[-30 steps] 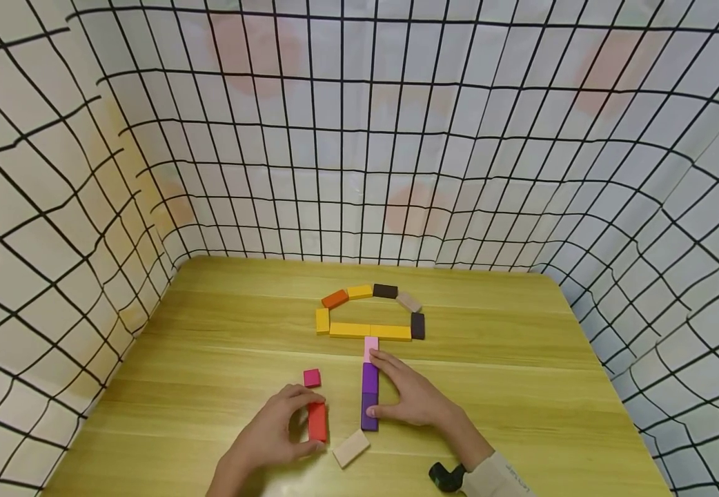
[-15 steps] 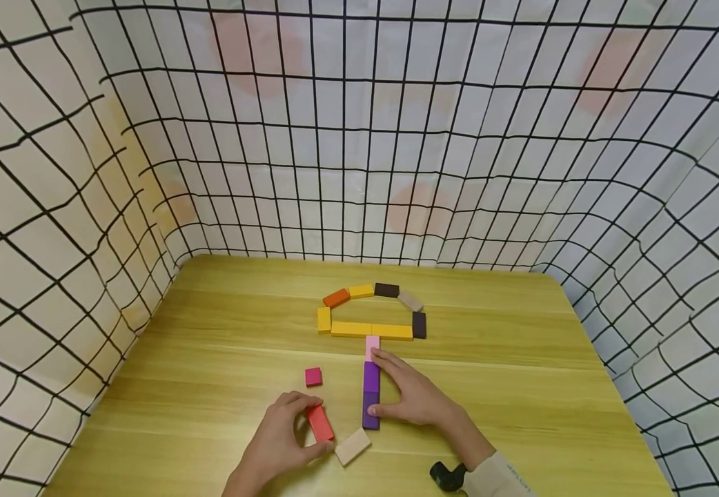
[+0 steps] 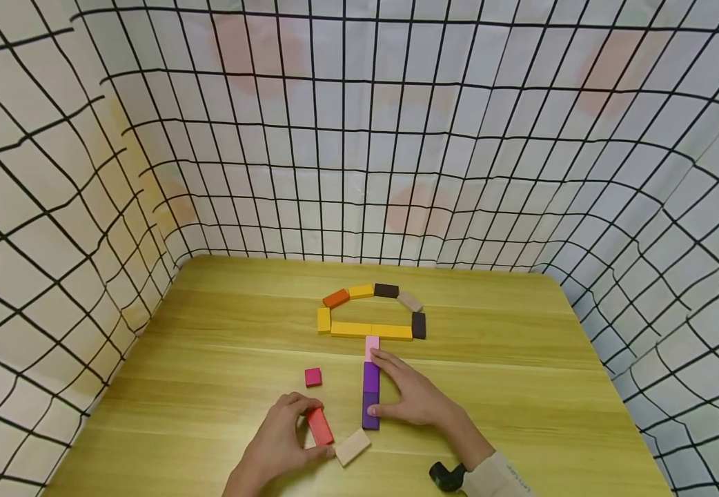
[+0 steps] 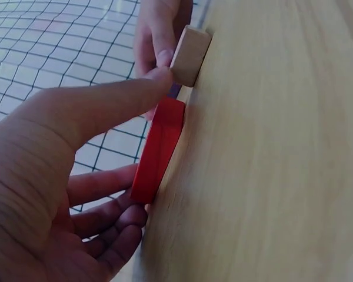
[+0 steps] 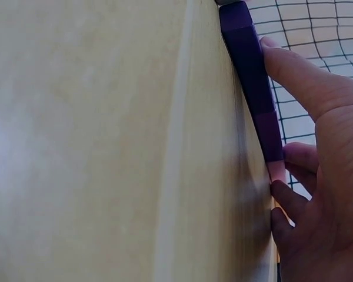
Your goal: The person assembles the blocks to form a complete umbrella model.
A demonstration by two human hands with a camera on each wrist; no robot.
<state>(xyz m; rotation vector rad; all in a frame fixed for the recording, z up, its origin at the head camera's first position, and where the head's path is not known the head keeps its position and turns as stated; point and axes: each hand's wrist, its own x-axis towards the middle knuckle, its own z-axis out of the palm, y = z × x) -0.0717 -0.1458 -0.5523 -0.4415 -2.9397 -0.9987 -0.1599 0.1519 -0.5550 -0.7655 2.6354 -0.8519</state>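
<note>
My left hand (image 3: 285,435) spans a red block (image 3: 319,426) lying slanted on the table. In the left wrist view its fingertips (image 4: 127,226) meet the red block's far end, while the thumb stands slightly off the near end, close beside a beige block (image 4: 191,57). My right hand (image 3: 418,397) lies along the right side of a straight row, fairly straight-fingered. Its thumb touches the dark purple block (image 3: 370,410); its index finger touches the pink block (image 3: 372,347). Between these sits a brighter purple block (image 3: 370,377).
Beyond the row, two yellow blocks (image 3: 351,329) form the base of an arch with an orange block (image 3: 336,298), dark blocks (image 3: 386,290) and others. A small magenta block (image 3: 312,377) lies left of the row. Black-and-white grid cloth (image 3: 359,172) encloses the wooden table (image 3: 490,345).
The red block has turned from nearly straight to slanted, its near end shifting right toward the beige block. The left thumb has since slipped off that end. The right hand stays on the row.
</note>
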